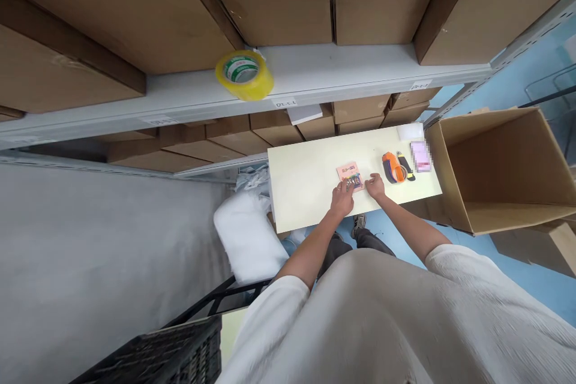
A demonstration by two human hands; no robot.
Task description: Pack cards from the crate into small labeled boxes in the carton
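Note:
A small pink printed packet with colourful pictures lies flat on the pale tabletop. My left hand rests on its lower part, fingers stretched out over the print. Just right of the packet is my right hand, low over the table with its fingers curled in; whether anything small is between them I cannot make out. Further right lie an orange and dark blue tape dispenser and a black and yellow utility knife. Beyond the knife is a pinkish-purple item, partly blurred.
An open cardboard box stands against the table's right end. A yellow tape roll sits on the grey shelf edge ahead, among cartons. White wrapping material is at the left, and a black crate at lower left.

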